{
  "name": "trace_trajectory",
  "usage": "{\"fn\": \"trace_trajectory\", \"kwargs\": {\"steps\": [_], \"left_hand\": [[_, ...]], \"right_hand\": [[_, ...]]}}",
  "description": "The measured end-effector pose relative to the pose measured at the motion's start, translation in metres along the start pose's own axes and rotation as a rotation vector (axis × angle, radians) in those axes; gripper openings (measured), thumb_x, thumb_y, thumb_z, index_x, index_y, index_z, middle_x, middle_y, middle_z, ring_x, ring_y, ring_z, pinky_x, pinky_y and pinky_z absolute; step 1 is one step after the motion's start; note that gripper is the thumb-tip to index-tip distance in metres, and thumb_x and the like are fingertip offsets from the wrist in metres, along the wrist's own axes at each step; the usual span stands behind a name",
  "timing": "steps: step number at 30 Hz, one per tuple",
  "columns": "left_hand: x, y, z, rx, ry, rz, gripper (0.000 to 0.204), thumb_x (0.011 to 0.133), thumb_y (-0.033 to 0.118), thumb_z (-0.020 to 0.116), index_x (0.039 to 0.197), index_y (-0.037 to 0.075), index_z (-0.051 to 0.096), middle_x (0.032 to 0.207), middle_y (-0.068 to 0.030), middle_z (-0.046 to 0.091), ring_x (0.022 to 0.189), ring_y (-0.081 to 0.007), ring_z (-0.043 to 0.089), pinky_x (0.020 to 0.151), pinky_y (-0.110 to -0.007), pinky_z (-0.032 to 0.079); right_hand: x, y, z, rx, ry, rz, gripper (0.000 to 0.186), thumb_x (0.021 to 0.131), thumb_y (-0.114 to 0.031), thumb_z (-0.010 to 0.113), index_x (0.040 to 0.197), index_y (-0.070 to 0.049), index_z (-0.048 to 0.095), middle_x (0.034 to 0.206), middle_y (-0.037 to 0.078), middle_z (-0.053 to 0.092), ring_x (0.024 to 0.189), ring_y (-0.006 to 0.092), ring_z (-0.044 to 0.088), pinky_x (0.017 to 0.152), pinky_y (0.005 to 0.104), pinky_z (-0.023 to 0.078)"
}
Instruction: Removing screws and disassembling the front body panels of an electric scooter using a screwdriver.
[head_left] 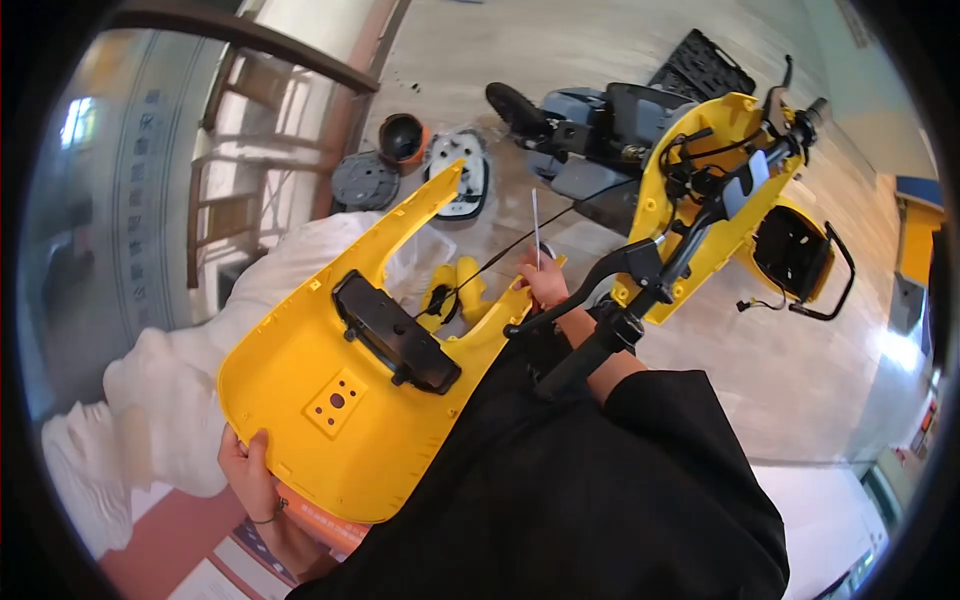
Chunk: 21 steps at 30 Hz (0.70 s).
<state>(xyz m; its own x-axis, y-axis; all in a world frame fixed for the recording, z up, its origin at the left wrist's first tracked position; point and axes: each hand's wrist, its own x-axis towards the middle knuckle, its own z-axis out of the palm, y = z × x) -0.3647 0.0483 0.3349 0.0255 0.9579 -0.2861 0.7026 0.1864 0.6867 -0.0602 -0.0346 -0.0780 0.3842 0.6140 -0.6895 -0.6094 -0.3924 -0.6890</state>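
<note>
A large yellow plastic body panel point(300, 400) with two long arms lies tilted across my lap, its inner side up. Fastened across its middle is a black box-shaped part point(395, 335). My left hand point(247, 472) is closed on the panel's near left edge, thumb on the inner face. At the tip of the panel's right arm, my right hand point(545, 282) is closed round a screwdriver point(535, 215); its thin metal shaft points away from me and its handle is mostly hidden. A black cable point(520, 238) runs from the scooter side toward small yellow parts point(455, 295) beyond the panel.
A partly dismantled yellow and black scooter point(690, 180) lies at the right, its handlebar point(600, 345) crossing my right forearm. A black-lined yellow housing point(795, 250) is on the floor. White wrapping point(180, 380) lies left. An orange-black bowl point(403, 138) and a black tool case point(703, 68) stand farther off.
</note>
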Motion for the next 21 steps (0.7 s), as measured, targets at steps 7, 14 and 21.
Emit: {"fn": "trace_trajectory", "kwargs": {"steps": [7,14,21], "left_hand": [[-0.020,-0.026,0.008,-0.107,0.079,-0.033,0.032,0.083,-0.003,0.050,0.115,-0.008,0.052,0.099,-0.0082,0.063,0.082,-0.0095,0.060,0.071,-0.020,0.046],[-0.013,-0.036,0.035,-0.019,0.013,-0.059,0.030,0.082,-0.002,0.052,0.112,-0.007,0.055,0.094,-0.0066,0.064,0.081,-0.0080,0.060,0.070,-0.020,0.045],[0.013,-0.084,0.085,-0.177,-0.041,-0.024,0.028,0.083,-0.001,0.052,0.110,-0.007,0.055,0.096,-0.0068,0.065,0.083,-0.0087,0.060,0.070,-0.021,0.046]], "right_hand": [[-0.010,-0.030,0.033,0.095,-0.451,0.137,0.030,0.090,-0.018,0.051,0.116,-0.004,0.056,0.101,0.003,0.065,0.067,0.0068,0.057,0.046,0.0187,0.039],[-0.073,-0.060,0.018,0.180,-0.608,0.078,0.027,0.094,-0.026,0.050,0.107,-0.004,0.060,0.095,0.003,0.064,0.069,0.0050,0.056,0.046,0.0160,0.034],[-0.082,-0.048,-0.010,-0.127,-0.458,0.133,0.054,0.094,-0.053,0.042,0.064,-0.010,0.052,0.053,0.000,0.046,0.040,0.0081,0.036,0.038,0.0230,0.028]]}}
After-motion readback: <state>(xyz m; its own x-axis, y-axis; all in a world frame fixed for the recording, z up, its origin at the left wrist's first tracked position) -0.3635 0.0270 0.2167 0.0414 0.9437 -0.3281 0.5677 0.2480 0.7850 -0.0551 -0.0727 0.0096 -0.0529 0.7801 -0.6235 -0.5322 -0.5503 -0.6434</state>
